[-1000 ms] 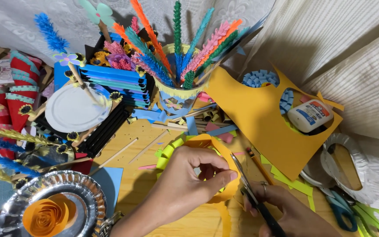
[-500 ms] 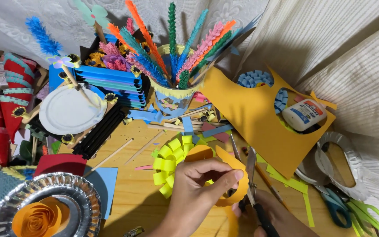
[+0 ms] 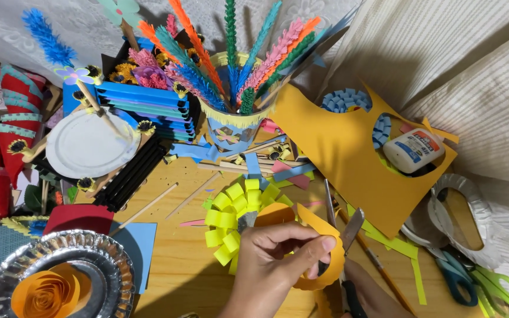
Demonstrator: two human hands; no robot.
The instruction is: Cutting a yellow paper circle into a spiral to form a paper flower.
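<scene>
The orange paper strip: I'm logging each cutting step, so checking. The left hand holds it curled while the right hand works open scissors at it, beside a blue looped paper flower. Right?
Not quite. In the head view, the looped paper flower is yellow-green, not blue. The rest holds: the left hand pinches the curled orange paper strip, and the right hand holds the open scissors at it.

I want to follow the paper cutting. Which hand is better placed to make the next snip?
The right hand, probably: it holds the scissors, blades open at the orange paper strip, while the left hand pinches that strip.

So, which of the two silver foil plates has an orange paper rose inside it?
The silver foil plate at bottom left holds the orange paper rose. The other foil plate, at the right edge, has its middle cut out and holds nothing.
</scene>
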